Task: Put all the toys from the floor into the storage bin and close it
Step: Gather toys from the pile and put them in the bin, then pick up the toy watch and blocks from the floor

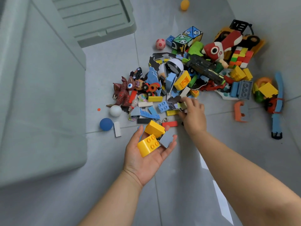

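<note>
No words, numbers or brand marks can be read anywhere, and the yellow marking on the black toy (205, 69) at two o'clock is too blurred.

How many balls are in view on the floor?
4: orange ball alone at the top, pink ball left of the panda cubes, white ball below the dragon figure, blue ball lower left of it. The toy pile may hide more.
</note>
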